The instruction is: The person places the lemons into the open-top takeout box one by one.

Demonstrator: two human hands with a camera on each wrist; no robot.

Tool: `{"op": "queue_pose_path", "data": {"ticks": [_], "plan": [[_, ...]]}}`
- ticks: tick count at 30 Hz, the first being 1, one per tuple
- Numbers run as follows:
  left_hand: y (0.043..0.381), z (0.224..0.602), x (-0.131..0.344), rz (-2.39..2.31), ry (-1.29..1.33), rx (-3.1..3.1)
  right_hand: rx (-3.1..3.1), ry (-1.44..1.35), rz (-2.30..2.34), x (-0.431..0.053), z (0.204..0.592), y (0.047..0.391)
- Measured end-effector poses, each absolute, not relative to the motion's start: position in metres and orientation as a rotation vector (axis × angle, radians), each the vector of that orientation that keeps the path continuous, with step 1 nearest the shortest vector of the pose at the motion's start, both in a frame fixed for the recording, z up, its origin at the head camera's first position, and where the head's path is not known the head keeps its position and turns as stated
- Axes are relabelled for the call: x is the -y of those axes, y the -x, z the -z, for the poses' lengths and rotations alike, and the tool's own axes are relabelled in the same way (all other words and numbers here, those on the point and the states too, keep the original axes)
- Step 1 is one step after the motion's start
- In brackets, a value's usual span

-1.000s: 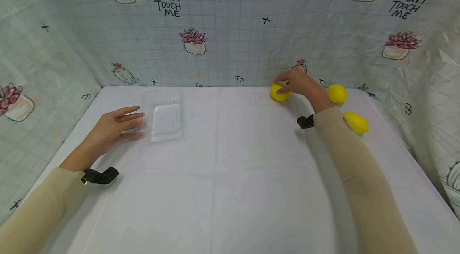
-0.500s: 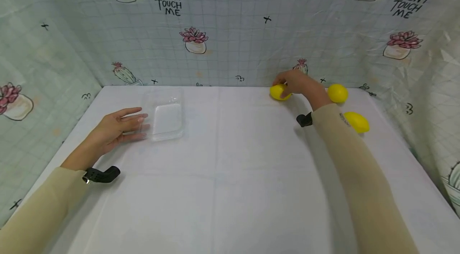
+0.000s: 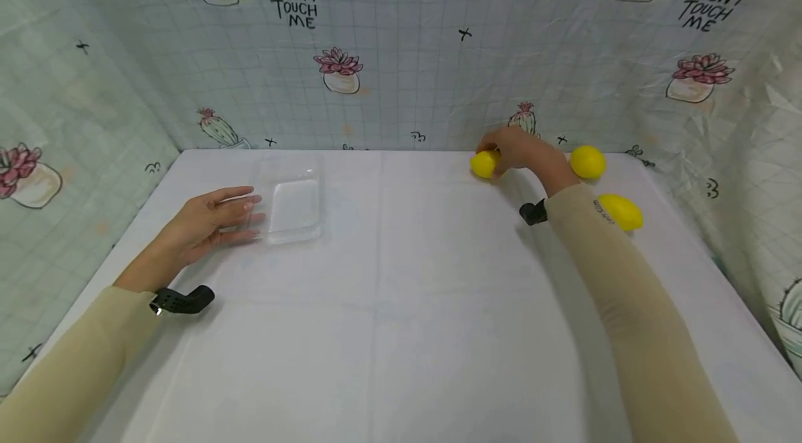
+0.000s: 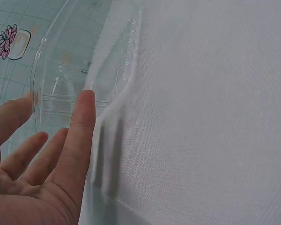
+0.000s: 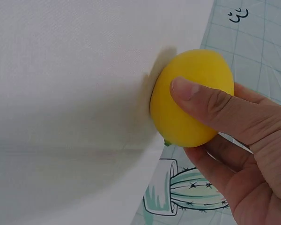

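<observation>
At the far edge of the white table, my right hand (image 3: 516,149) grips a yellow lemon (image 3: 484,164). The right wrist view shows the thumb (image 5: 201,96) across the lemon (image 5: 192,117), other fingers behind it, and a small green stem tip at its lower end. On the left, my left hand (image 3: 209,223) is spread beside a clear plastic container (image 3: 294,234), fingertips right at its near wall. In the left wrist view the fingers (image 4: 77,126) are extended and overlap the side of the container (image 4: 61,75).
Two more lemons lie at the far right: one lemon (image 3: 587,162) by the back edge, another lemon (image 3: 622,213) nearer, partly behind the right sleeve (image 3: 617,304). A patterned plastic sheet (image 3: 401,46) hangs behind and beside the white table (image 3: 407,331).
The right hand has turned the lemon slightly in place at the back edge. My left hand and the clear container have shifted very slightly to the right.
</observation>
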State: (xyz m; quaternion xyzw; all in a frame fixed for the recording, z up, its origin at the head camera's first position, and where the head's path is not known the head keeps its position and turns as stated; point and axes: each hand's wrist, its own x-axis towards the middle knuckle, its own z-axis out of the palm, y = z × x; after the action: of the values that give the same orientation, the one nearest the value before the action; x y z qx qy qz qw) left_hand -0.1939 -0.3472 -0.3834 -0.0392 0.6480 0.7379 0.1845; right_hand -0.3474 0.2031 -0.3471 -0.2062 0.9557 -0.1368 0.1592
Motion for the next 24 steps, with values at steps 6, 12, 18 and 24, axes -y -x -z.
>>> {"op": "queue_pose_path", "data": {"ticks": [6,12,18,24], "plan": [[0.197,0.382,0.347,-2.104,0.136,-1.778,-2.737,0.608,0.376,-0.203,0.346,0.343],[0.199,0.382,0.346,-2.088,0.149,-1.77,-2.769,0.584,0.389,-0.204,0.349,0.336],[0.199,0.381,0.345,-2.048,0.131,-1.838,-2.819,0.612,0.433,-0.209,0.357,0.328],[0.197,0.381,0.348,-2.048,0.102,-1.862,-2.848,0.638,0.55,-0.202,0.362,0.318]]}}
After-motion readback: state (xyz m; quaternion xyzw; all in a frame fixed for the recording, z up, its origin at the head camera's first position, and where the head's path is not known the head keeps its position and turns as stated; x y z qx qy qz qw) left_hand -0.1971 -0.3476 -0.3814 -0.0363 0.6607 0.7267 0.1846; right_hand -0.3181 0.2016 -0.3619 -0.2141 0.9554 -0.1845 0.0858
